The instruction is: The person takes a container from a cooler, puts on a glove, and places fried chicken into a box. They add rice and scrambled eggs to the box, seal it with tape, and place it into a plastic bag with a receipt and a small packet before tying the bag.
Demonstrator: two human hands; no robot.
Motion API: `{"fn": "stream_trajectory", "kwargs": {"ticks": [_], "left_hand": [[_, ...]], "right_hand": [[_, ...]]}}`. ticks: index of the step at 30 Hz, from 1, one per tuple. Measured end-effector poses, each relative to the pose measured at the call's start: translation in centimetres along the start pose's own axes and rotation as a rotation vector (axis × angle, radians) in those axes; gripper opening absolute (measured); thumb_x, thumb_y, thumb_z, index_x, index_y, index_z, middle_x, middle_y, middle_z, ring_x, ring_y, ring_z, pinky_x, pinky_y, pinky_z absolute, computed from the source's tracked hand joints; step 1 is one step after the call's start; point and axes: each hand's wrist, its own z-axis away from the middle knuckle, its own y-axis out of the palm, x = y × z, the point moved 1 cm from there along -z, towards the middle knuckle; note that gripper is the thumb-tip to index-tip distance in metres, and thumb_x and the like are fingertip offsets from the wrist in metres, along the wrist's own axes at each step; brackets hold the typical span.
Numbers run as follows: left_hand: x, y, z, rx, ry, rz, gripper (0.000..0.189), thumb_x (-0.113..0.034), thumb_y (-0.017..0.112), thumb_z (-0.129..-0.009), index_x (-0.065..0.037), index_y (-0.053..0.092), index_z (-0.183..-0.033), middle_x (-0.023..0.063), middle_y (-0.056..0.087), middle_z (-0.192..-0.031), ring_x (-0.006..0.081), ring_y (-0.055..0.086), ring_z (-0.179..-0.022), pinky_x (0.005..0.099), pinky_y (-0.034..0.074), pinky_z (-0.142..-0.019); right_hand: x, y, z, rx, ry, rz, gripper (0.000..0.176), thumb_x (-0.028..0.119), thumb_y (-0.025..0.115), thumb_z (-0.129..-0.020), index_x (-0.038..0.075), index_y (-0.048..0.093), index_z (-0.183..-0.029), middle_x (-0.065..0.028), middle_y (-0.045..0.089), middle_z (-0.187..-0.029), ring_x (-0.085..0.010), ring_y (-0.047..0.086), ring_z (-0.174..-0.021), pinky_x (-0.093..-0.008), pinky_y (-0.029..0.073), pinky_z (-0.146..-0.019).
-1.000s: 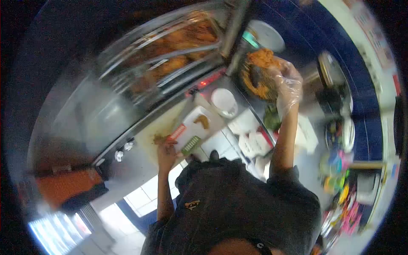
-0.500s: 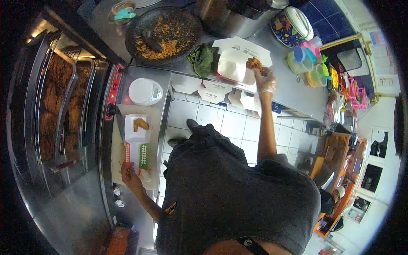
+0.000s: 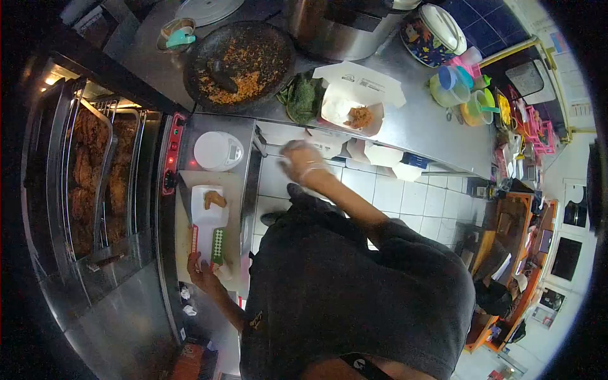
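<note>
On the cutting board (image 3: 231,253) lies an unfolded white paper food box (image 3: 204,221) with red and green checked flaps. A fried chicken piece (image 3: 215,199) rests in its far end. My left hand (image 3: 201,273) has its fingers closed at the lower end of the red flap. In a clear plastic glove, my right hand (image 3: 303,163) is over the floor gap beside the counter, apart from everything; motion smears its fingers. An open takeaway box (image 3: 354,121) on the back counter holds white rice (image 3: 339,109) and a browned, crumbly piece of food (image 3: 360,117).
A white kitchen scale (image 3: 214,151) stands beyond the board. Behind are a stone mortar (image 3: 278,60) with orange-brown crumbs, green leaves (image 3: 304,98) and a large metal pot (image 3: 335,38). A lit warming cabinet (image 3: 101,171) with racks of fried food borders the left.
My right hand has let go of the browned food, which now lies in the takeaway box, and has swung left toward me. My left hand stays at the paper box.
</note>
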Motion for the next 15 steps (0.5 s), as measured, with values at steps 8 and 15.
{"fn": "stream_trajectory", "kwargs": {"ticks": [8,15], "left_hand": [[-3.0,2.1,1.8,-0.205,-0.144,0.167,0.062,0.004,0.056,-0.086,-0.003,0.034,-0.144,0.0140,0.041,-0.140,0.0227,0.056,-0.111,0.0314,0.058,-0.073],[-3.6,3.1,2.4,-0.349,-0.176,0.169,0.063,0.007,0.050,-0.089,-0.005,0.027,-0.146,0.0153,0.045,-0.135,0.0189,0.060,-0.102,0.0279,0.057,-0.072]], "right_hand": [[18.4,-9.4,-11.8,-0.420,-0.665,-0.326,0.016,0.017,0.070,-0.082,0.008,0.068,-0.096,-0.0142,0.068,-0.102,-0.0326,0.065,-0.098,-0.0414,0.052,-0.085],[32.6,-18.5,-15.7,-0.521,-0.868,-0.193,0.030,0.032,0.059,-0.088,0.005,0.071,-0.098,-0.0188,0.069,-0.097,-0.0368,0.065,-0.093,-0.0470,0.052,-0.085]]}}
